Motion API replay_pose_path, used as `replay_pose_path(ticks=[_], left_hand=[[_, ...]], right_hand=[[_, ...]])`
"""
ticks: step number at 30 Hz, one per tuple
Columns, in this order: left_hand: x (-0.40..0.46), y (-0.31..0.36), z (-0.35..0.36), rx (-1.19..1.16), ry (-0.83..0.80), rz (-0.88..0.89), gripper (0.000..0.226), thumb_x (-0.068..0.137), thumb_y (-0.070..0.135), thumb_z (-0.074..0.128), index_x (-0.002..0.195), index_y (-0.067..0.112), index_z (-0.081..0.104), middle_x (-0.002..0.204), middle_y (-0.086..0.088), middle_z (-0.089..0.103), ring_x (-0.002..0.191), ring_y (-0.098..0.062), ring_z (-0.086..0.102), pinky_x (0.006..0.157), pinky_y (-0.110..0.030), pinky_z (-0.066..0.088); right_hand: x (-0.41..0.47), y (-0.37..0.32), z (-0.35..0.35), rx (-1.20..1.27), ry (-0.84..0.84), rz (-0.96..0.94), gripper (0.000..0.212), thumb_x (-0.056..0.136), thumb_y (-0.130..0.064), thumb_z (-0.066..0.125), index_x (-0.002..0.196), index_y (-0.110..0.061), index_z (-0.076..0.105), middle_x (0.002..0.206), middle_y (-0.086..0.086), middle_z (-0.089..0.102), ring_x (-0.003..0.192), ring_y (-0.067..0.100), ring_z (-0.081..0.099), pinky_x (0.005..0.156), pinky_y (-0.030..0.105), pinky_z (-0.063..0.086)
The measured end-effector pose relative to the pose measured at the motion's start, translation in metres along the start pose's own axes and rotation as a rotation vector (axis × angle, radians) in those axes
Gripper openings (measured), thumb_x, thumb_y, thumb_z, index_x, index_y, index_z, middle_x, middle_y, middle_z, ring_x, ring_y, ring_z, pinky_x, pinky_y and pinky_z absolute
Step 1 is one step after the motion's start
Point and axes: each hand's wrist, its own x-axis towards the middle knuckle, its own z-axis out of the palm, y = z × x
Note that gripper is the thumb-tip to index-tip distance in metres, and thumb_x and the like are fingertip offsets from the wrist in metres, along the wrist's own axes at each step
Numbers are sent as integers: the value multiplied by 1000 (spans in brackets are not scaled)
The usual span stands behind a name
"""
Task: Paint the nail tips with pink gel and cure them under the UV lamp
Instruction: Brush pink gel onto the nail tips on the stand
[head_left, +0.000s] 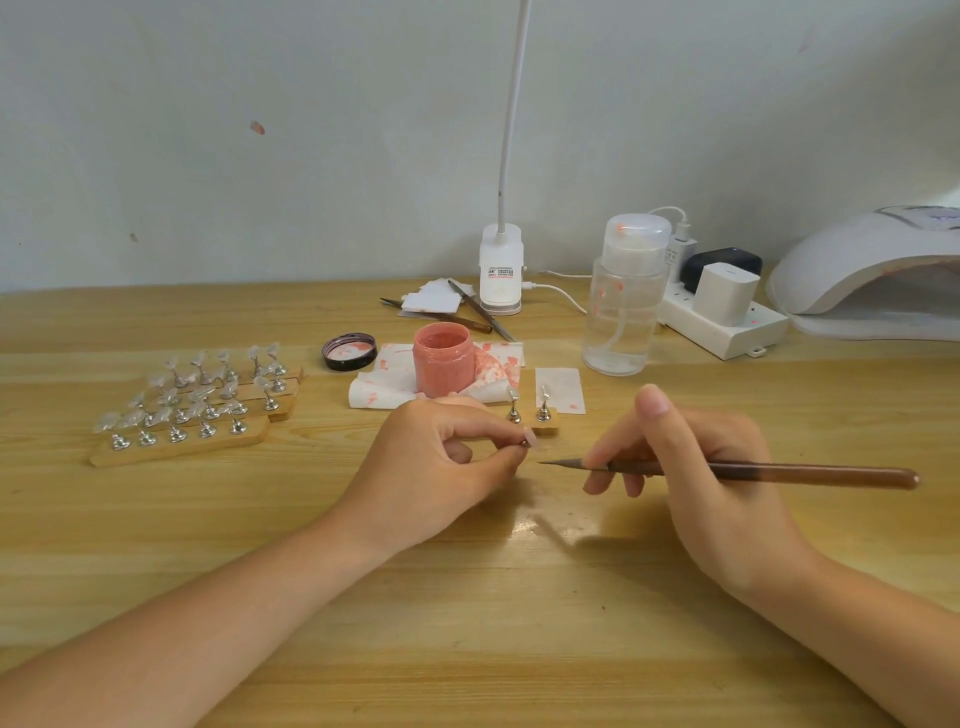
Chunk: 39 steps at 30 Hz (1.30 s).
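My left hand (447, 457) pinches a small metal stand with a pale nail tip (531, 438) on its end, just above the table. A brown brush (753, 472) is gripped in my right hand (701, 478), its fine point aimed left and a short gap from the nail tip. The open jar of pink gel (444, 365) stands on a stained paper towel behind my left hand. Two metal stands (529, 410) sit on a small wooden block beside the jar. The white UV lamp (872, 270) is at the far right.
Several clear nail tips on metal stands fill wooden strips (197, 405) at the left. The jar's black lid (349, 352), spare brushes (467, 312), a clear pump bottle (626, 296), a desk lamp base (500, 275) and a power strip (722, 317) line the back.
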Motion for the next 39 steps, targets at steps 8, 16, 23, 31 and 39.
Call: replay_pose_path(ticks=[8,16,23,31,39], left_hand=[[0,0,0,17,7,-19,23,75,4,69,75,27,72,73,24,64,37,-4,28,43,-9,26],[-1,3,0,24,10,-16,27,75,2,69,74,29,71,68,26,62,34,-2,34,43,-6,26],[-1,1,0,32,16,-19,25,76,4,69,74,29,71,72,26,63,34,-4,29,43,-8,27],[-2,-2,0,-2,23,44,19,77,9,69,80,28,72,78,7,68,36,-4,26,42,-11,24],[-2,-2,1,-54,37,121,11,71,26,68,80,30,72,82,10,70,41,-5,28,45,-13,29]], right_hand=[[2,0,2,-108,-48,7,41,87,-46,36,70,-26,68,69,-9,68,62,1,59,59,10,41],[3,0,1,-118,-19,-43,39,89,-41,36,73,-25,67,71,-9,68,63,2,59,58,13,42],[0,1,1,-58,-30,20,47,85,-47,37,60,-21,68,58,1,65,52,5,54,52,18,42],[4,2,-1,28,127,-53,41,90,-40,35,71,-19,66,66,2,68,50,6,53,52,13,42],[5,-1,0,-78,83,-36,35,88,-52,39,83,-26,62,69,-8,69,54,5,60,52,9,43]])
